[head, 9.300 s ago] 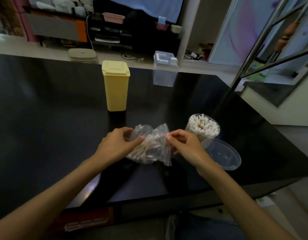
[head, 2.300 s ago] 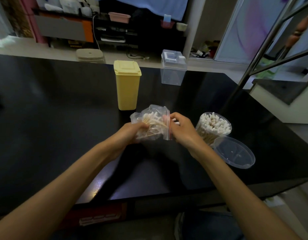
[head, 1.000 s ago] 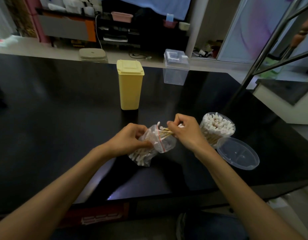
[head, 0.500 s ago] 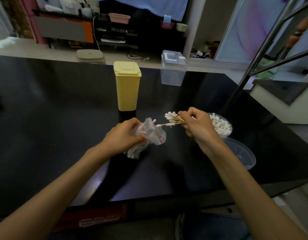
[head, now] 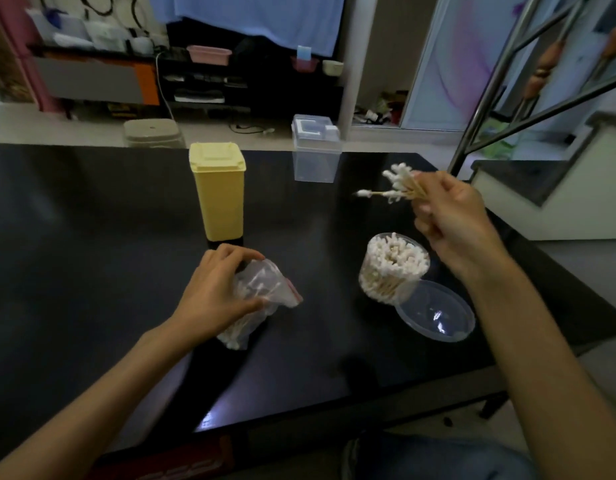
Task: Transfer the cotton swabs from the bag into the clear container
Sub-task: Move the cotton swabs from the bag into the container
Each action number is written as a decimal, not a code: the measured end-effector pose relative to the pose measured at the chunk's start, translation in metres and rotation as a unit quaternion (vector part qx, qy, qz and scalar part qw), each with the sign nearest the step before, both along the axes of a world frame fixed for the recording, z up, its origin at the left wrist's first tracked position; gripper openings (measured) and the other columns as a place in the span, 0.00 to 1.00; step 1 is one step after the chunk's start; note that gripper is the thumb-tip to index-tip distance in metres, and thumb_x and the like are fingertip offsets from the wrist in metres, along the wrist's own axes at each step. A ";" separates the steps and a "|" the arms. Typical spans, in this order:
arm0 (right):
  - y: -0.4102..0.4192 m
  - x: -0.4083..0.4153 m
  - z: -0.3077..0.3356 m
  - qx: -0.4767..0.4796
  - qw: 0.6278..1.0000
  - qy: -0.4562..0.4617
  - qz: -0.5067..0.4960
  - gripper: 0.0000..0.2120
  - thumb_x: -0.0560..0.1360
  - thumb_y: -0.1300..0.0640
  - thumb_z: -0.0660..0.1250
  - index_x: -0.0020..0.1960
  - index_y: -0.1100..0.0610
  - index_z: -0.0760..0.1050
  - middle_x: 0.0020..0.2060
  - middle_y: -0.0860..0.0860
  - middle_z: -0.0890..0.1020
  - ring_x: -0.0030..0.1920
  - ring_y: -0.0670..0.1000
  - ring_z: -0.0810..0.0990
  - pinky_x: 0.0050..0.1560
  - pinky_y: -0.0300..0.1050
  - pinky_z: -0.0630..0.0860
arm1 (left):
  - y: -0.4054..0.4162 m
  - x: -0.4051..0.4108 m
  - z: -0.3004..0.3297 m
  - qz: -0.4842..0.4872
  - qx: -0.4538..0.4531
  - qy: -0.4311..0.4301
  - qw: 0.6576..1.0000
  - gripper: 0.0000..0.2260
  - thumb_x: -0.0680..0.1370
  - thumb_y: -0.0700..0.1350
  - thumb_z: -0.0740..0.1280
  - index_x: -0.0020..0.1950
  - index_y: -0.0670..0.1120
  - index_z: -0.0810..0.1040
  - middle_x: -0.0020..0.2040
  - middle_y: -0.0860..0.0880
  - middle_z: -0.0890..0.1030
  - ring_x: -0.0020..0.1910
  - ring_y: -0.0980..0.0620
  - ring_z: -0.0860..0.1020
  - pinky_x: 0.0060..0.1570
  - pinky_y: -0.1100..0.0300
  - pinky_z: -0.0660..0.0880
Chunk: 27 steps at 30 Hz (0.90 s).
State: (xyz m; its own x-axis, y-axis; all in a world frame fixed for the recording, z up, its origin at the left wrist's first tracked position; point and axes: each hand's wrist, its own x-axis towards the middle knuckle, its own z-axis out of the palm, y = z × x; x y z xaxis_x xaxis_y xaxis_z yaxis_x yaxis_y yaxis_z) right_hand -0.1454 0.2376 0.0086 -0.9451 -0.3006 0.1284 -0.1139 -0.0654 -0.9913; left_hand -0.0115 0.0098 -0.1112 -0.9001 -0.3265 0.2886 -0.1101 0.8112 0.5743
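A clear zip bag (head: 261,296) with a red seal strip lies on the black table (head: 92,254), cotton swabs still inside it. My left hand (head: 216,292) grips the bag and holds it down on the table. A round clear container (head: 393,268) stands to the right, packed with upright swabs. My right hand (head: 448,216) is raised above and just behind the container, pinching a bunch of cotton swabs (head: 396,187) whose white tips fan out to the left.
The container's clear lid (head: 438,315) lies upturned at its right side, near the table's right edge. A tall yellow lidded box (head: 218,192) stands behind the bag. A clear rectangular box (head: 315,152) sits at the far edge. A stair rail (head: 490,98) rises on the right.
My right hand drew a bunch of swabs out of the bag and lifted it up and to the right, above the container. My left hand lowered the bag to the table.
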 end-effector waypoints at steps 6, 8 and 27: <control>0.028 -0.041 -0.005 0.075 0.997 0.003 -0.035 0.09 0.78 0.57 0.62 0.41 0.58 0.74 0.22 0.46 0.70 0.22 0.42 0.64 0.21 0.32 0.60 | 0.017 -0.014 -0.001 -0.046 0.093 -0.078 0.992 0.40 0.59 0.61 0.73 0.69 0.51 0.68 0.63 0.55 0.71 0.63 0.54 0.71 0.62 0.59 0.69; 0.035 -0.049 -0.018 0.106 0.993 0.011 -0.052 0.11 0.78 0.56 0.63 0.37 0.56 0.72 0.24 0.48 0.70 0.22 0.42 0.64 0.21 0.32 0.60 | 0.024 -0.018 0.014 -0.047 0.114 -0.083 0.989 0.45 0.58 0.70 0.66 0.72 0.53 0.63 0.68 0.58 0.64 0.69 0.57 0.62 0.68 0.59 0.61; 0.045 -0.051 -0.050 0.180 0.962 0.172 -0.110 0.13 0.77 0.56 0.63 0.35 0.56 0.69 0.30 0.49 0.74 0.31 0.43 0.72 0.32 0.29 0.70 | 0.168 -0.143 0.096 -0.059 0.218 -0.163 0.960 0.38 0.76 0.68 0.38 0.46 0.42 0.76 0.40 0.43 0.77 0.40 0.50 0.74 0.44 0.55 0.71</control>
